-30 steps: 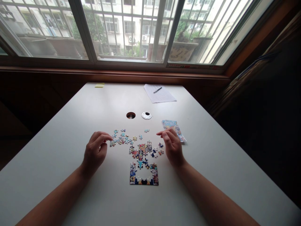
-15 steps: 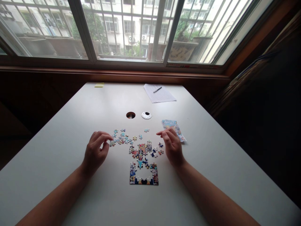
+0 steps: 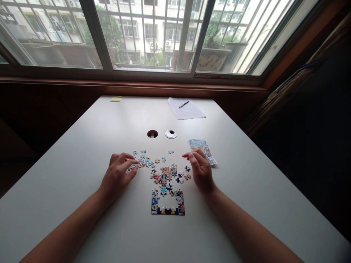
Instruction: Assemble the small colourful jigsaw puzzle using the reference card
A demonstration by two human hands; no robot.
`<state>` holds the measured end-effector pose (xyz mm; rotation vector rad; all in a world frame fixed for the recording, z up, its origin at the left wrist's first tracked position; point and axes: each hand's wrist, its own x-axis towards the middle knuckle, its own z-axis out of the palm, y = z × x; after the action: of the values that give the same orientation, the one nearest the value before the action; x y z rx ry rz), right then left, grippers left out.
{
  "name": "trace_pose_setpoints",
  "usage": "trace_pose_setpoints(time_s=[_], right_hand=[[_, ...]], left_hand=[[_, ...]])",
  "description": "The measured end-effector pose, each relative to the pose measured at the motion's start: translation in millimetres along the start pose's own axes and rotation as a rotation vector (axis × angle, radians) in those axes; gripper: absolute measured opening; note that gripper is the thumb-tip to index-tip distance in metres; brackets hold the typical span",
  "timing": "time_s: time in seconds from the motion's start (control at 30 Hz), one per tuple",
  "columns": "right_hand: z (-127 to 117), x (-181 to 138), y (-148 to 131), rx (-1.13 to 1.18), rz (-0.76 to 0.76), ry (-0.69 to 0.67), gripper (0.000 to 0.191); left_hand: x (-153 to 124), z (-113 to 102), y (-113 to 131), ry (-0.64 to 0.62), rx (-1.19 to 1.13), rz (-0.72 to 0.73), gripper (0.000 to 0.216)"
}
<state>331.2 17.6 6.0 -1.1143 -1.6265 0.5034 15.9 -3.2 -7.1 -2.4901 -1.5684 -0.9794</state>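
Observation:
My left hand (image 3: 119, 173) reaches into the loose jigsaw puzzle pieces (image 3: 143, 156) at the left. Its thumb and forefinger come close together in a pinch; whatever is between them is too small to make out. Beside the picture leaflet (image 3: 210, 154) rests my right hand (image 3: 202, 171), loosely curled, its forefinger stretched to the left and nothing visible in it. Joined pieces (image 3: 166, 173) lie between the hands. Nearer to me is a partly built puzzle border (image 3: 168, 212) with a gap in the middle. Several dark pieces (image 3: 180, 177) lie left of my right hand.
The white table (image 3: 131, 233) has a round hole (image 3: 152, 134), with a round cover (image 3: 170, 134) next to it. Farther back lie paper sheets (image 3: 188, 111) with a pen (image 3: 183, 104) on top, and a yellow note (image 3: 115, 99). A barred window (image 3: 148, 36) stands behind.
My left hand has moved right, over the loose pieces, and its thumb and forefinger have drawn closer together. My right hand has stayed in place.

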Motion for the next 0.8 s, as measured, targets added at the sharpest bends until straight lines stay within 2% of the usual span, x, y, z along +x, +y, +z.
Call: trace_pose_setpoints(time_s=[0.53, 0.8], right_hand=[[-0.2, -0.1, -0.1, -0.004, 0.007, -0.013, 0.034], [0.5, -0.4, -0.7, -0.003, 0.012, -0.015, 0.035]], left_hand=[[-2.1, 3.2, -0.8, -0.091, 0.010, -0.004, 0.016], [-2.1, 3.6, -1.5, -0.089, 0.004, 0.013, 0.017]])
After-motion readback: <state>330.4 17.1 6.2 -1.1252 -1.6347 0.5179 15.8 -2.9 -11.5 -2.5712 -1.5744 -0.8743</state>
